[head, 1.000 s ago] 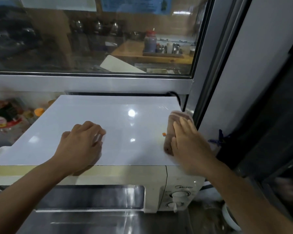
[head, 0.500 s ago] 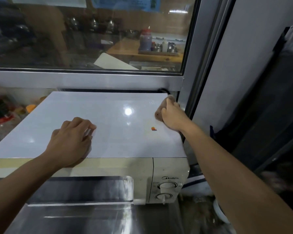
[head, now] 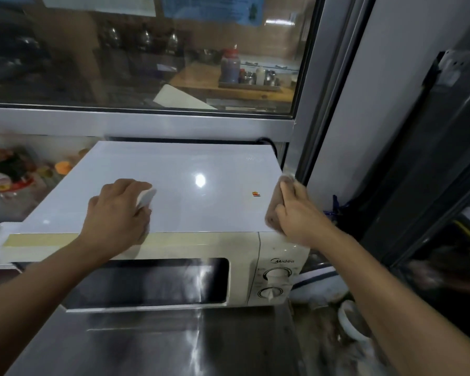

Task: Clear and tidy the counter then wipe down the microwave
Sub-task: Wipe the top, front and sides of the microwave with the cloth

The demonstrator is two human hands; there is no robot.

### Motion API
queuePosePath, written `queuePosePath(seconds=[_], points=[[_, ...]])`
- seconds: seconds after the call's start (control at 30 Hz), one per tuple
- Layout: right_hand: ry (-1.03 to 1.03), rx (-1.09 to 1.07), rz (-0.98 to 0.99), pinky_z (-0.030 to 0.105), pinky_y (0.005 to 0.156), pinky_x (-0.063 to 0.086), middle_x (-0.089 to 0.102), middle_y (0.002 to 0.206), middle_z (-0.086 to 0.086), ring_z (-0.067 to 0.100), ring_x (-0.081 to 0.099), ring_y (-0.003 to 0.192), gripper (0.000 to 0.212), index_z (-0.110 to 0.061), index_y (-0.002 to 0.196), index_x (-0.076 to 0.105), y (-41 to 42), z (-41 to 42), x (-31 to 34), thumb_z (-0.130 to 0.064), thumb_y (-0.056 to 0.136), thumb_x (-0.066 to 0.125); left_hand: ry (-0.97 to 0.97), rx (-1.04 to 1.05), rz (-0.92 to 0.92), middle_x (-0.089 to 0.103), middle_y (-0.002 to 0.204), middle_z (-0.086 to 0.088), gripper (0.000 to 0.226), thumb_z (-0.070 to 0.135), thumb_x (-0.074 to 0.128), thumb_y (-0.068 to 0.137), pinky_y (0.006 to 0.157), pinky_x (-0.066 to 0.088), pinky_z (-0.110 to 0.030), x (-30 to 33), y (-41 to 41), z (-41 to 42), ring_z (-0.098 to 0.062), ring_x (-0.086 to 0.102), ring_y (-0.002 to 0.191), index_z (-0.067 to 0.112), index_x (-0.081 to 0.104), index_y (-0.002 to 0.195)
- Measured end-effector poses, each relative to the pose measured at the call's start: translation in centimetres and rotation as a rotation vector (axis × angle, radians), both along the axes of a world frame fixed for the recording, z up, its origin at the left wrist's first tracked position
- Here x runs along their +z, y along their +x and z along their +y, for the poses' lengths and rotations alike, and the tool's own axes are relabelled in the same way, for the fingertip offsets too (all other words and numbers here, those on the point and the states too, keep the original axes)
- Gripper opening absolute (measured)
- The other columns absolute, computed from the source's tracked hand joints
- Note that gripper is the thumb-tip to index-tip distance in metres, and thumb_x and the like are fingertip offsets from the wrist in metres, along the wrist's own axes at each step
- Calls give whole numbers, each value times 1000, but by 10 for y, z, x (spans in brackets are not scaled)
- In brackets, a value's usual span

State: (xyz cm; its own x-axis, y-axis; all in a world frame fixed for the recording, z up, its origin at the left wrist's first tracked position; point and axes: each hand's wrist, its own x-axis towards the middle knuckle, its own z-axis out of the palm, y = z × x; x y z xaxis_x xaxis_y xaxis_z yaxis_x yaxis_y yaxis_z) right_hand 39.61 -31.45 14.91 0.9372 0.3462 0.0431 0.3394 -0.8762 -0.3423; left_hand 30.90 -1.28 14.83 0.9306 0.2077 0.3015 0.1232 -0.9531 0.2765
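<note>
A brownish cleaning cloth (head: 274,206) is pressed under the right hand (head: 296,213) at the right edge of the microwave (head: 280,256) top, the fingers lying fairly straight along the cloth with the thumb side over the edge; whether the cloth is pinched or only pushed flat cannot be told. The left hand (head: 117,213) is set near the front left of the same surface, its fingers curled around a small white object (head: 146,198), perhaps a folded wipe or sponge, whose nature cannot be made out. The wiping is being done on a glossy white panel (head: 179,169) that covers the microwave top, with a strip of tape (head: 38,240) along its front edge and a small red and yellow sticker (head: 256,194) just left of the cloth. For the stroke to be done well, even pressure should be kept on the cloth, long overlapping passes should be made from back to front, and the right edge and back corner near the black cable (head: 266,142) should be covered without it being snagged. The panel is best steadied by the left hand so that it is not slid. The door (head: 147,283) and control knobs (head: 276,275) appear not yet wiped, judging by smears there, and are probably to be taken afterwards. The steel counter (head: 174,346) in front shows streaky reflections.
</note>
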Motion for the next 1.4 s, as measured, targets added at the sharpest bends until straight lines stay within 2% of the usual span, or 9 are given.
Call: queuePosePath(seconds=[0.2,0.43,0.6,0.73,0.9,1.07,1.17,1.3,1.4], points=[[-250,50,-139,44,119,8,13,152,15,31,10,141,61,-1,146,13,0,60,0,-26,95,34,53,74,130,48,132,-7,30,28,50,92,96,37,-49,4,-24,29,-31,43,118,21,57,120],[-187,397,-306,35,118,-5,15,157,13,25,5,146,59,-3,148,22,-73,124,-2,-24,93,31,68,44,140,44,134,-2,33,34,43,94,97,35,-46,3,-25,34,-28,41,121,26,52,125],[-50,266,-58,40,102,32,37,136,9,29,32,128,39,-8,124,39,-13,92,13,-20,87,36,36,24,131,44,137,1,35,27,48,92,97,34,-45,6,-34,51,-28,40,121,26,52,126],[-145,159,-81,40,110,23,30,142,11,27,24,131,38,-4,126,37,15,121,7,-20,92,32,56,141,134,43,137,0,34,29,48,93,103,31,-47,4,-56,84,-29,36,126,28,51,126],[-50,448,-181,38,108,28,47,119,5,23,39,118,48,-9,108,48,-44,209,-2,-29,71,24,38,127,185,40,139,-1,34,34,42,95,105,30,-46,2,-65,100,-29,34,127,29,49,128],[56,628,-106,24,116,14,34,149,2,14,23,140,63,-8,137,43,-58,190,6,-18,77,26,-3,74,174,43,137,3,34,32,47,93,102,33,-46,2,-69,109,-27,36,124,30,50,127],[62,421,-69,41,112,30,38,141,4,20,29,135,49,-10,124,52,-15,171,11,-15,79,33,-61,115,117,44,136,2,34,23,52,90,101,33,-47,3,-77,119,-27,36,125,26,54,125],[19,337,-113,45,97,39,38,84,-8,14,35,91,10,-17,71,38,3,217,8,-11,62,36,-105,125,117,49,129,-3,31,21,53,90,97,40,-46,3,-84,131,-27,44,119,21,56,121],[10,492,-164,39,101,35,47,97,-3,21,44,103,28,-15,82,47,-33,267,-3,-23,63,29,-163,91,102,51,126,-4,32,20,54,90,94,44,-44,3,-85,133,-26,48,115,18,57,121]])
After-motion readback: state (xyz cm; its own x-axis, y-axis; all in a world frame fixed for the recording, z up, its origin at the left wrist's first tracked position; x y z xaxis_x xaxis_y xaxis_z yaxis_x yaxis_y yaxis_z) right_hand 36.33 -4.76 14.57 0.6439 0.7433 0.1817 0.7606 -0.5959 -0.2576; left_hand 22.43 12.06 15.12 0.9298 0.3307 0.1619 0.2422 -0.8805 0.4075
